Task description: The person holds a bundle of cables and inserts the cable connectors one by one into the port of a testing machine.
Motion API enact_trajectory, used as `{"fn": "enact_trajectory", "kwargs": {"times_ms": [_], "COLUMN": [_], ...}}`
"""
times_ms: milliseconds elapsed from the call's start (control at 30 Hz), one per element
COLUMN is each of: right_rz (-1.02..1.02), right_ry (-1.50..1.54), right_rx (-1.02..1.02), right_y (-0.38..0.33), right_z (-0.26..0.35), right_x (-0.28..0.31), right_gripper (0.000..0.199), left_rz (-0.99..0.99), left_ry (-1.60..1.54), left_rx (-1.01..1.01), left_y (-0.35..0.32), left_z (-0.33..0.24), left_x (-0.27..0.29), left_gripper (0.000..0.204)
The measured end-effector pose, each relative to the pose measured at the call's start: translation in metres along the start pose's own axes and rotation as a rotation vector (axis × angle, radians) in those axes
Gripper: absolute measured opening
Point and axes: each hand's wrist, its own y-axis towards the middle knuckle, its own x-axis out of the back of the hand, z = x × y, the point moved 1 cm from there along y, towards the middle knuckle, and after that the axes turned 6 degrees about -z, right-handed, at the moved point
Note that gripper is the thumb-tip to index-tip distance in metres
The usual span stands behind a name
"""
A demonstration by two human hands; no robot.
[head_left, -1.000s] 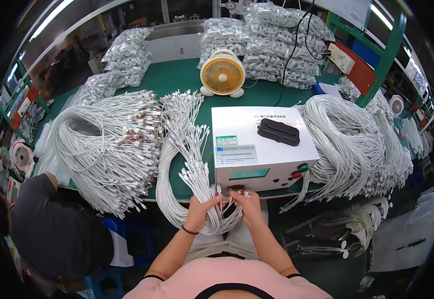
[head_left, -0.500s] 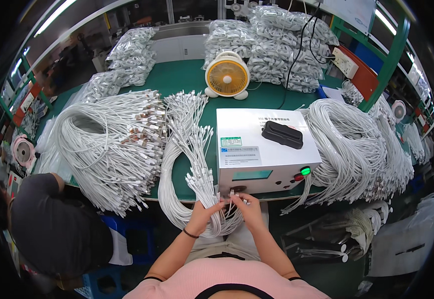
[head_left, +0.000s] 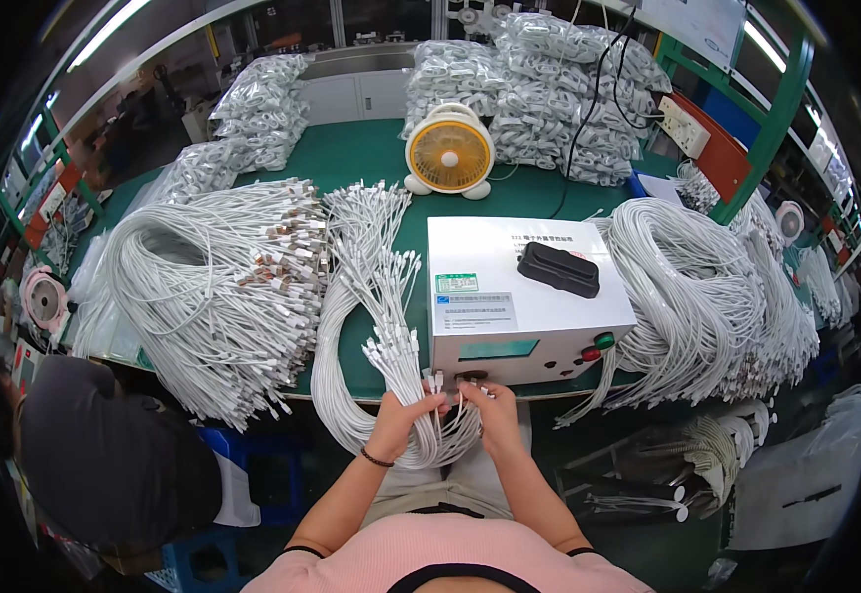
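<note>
1. Across the middle of the head view, I have the green tabletop (head_left: 351, 148), carrying everything listed in items 2 to 5.
2. Two large piles of white cables lie on it: the left pile (head_left: 193, 296), with its connectors toward the right, and the right pile (head_left: 673, 262), beyond the box. I cannot tell which cables in either pile are finished.
3. Bagged cables (head_left: 569, 109) are stacked at the rear; I judge these to be packed.
4. White box (head_left: 475, 242): stands between the working position and the fan (head_left: 449, 158), with a dark port (head_left: 472, 376) low on its front face.
5. Cable bundle (head_left: 337, 381): looped between the left pile and the box, partly over the front edge, its near part at my hands. I judge this batch to be partway through; the count done or left cannot be read.
6. Left hand (head_left: 394, 425): fingers closed around the bundle, thumb toward the box.
7. Right hand (head_left: 498, 415): thumb and fingers appear to pinch a cable end (head_left: 488, 391) just before the port. Whether it enters the port is hidden.
8. Loose connector (head_left: 437, 380): upright, just beyond the left thumb.
</note>
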Motion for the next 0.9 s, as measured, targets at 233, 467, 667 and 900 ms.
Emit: {"fn": "enact_trajectory", "kwargs": {"times_ms": [233,467,667,900], "right_rz": [0.198,0.076,0.048,0.097], "right_ry": [-0.221,-0.246,-0.184,-0.161], "right_rx": [-0.013,0.157,0.117,0.048], "right_y": [0.000,-0.006,-0.006,-0.004], "right_z": [0.002,-0.005,-0.002,0.003], "right_x": [0.005,0.007,0.006,0.002], "right_gripper": [0.017,0.020,0.020,0.016], "left_rz": [0.037,0.036,0.072,0.057], "left_ry": [0.040,0.047,0.023,0.043], "left_rx": [0.036,0.024,0.073,0.059], "left_y": [-0.002,-0.005,-0.005,-0.003], "left_z": [0.006,0.013,0.005,0.000], "left_x": [0.003,0.006,0.007,0.003], "left_gripper": [0.026,0.018,0.016,0.014]}}
